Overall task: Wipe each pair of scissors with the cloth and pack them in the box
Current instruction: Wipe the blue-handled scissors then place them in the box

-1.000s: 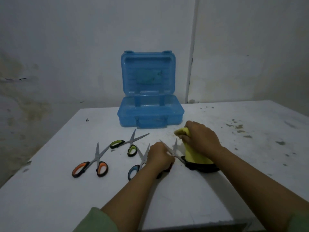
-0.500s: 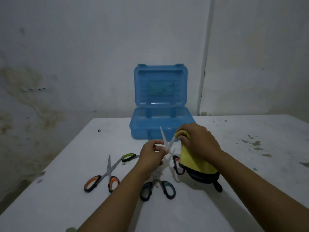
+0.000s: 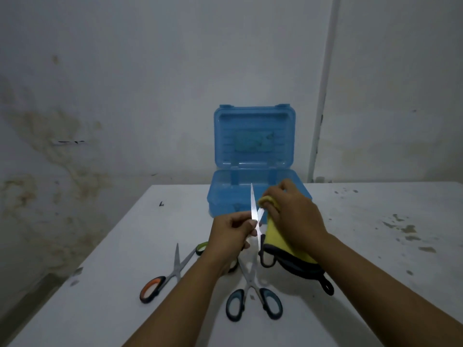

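**Steel blades up, cloth at the edge**

Steel scissors (image 3: pixel 255 216) stand nearly upright in my left hand (image 3: pixel 231 234), long axis vertical, tips toward the ceiling, blades slightly parted; my fingers pinch them near the pivot, and one dark handle loop hangs below. My right hand (image 3: pixel 293 216) grips the yellow cloth (image 3: pixel 278 240), fingers curled round its bunched top, touching the right-hand blade. Both are held above the white table (image 3: pixel 375 284), just in front of the open blue box (image 3: pixel 253 144). On the table lie blue-handled scissors (image 3: pixel 253 294), tips pointing away from me, orange-handled scissors (image 3: pixel 162 279) and green-handled scissors (image 3: pixel 200 247), partly hidden by my left arm.
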